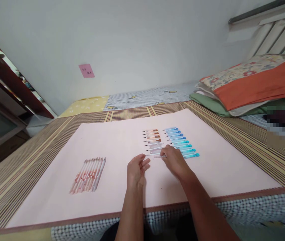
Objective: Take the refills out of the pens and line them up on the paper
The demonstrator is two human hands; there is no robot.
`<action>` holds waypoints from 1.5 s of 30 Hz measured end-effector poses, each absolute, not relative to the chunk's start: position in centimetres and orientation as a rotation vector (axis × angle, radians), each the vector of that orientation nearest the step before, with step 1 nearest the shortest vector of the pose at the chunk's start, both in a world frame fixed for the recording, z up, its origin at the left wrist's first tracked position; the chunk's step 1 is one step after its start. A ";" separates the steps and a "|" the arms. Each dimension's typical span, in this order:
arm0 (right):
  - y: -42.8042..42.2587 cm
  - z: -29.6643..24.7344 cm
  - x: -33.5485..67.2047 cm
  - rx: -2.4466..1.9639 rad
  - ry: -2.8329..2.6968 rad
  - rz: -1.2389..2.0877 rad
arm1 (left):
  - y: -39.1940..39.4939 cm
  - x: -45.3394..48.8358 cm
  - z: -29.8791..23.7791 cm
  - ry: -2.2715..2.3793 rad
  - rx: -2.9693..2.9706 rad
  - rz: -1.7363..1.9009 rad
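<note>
My right hand [174,160] bends down over the lower end of the middle column, fingertips pinched on a slim pale pen [155,154]. By the dark tip of that pen is my left hand [136,168], its fingers loosely curled and apart; whether it touches the tip is unclear. Above them in the same column lie several pens with brown ends [155,135] and a few clear or greyish ones [155,146]. To the right runs a column of pens shading from blue to turquoise [180,138], partly hidden by my right hand.
Several pink-and-white pens [88,175] lie side by side at the left on the pale pink sheet [114,194]. Under the sheet is a striped mat [32,160]. Folded bedding and an orange-edged pillow [255,83] sit back right; a pink note [86,70] is on the wall.
</note>
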State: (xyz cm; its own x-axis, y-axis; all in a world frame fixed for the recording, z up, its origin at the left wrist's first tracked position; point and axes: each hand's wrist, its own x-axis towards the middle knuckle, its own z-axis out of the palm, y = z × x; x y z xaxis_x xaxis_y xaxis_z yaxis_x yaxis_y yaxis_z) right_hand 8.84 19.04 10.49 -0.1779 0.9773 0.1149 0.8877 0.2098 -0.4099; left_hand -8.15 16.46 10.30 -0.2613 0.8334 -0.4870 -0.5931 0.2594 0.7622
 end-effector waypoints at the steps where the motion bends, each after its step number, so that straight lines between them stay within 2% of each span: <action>1: 19.1 10.5 8.7 -1.740 -2.147 0.348 | 16.5 -8.1 10.3 1.213 0.265 1.389; 34: 20.0 8.8 8.1 -1.650 -2.094 0.265 | 16.5 -8.1 10.4 1.195 0.234 1.383; 41: 20.1 8.5 9.8 -1.640 -1.988 0.286 | 16.5 -8.4 10.5 1.177 0.185 1.385; 45: 20.5 8.3 11.1 -1.643 -1.716 0.326 | 16.4 -8.5 10.7 1.174 0.141 1.418</action>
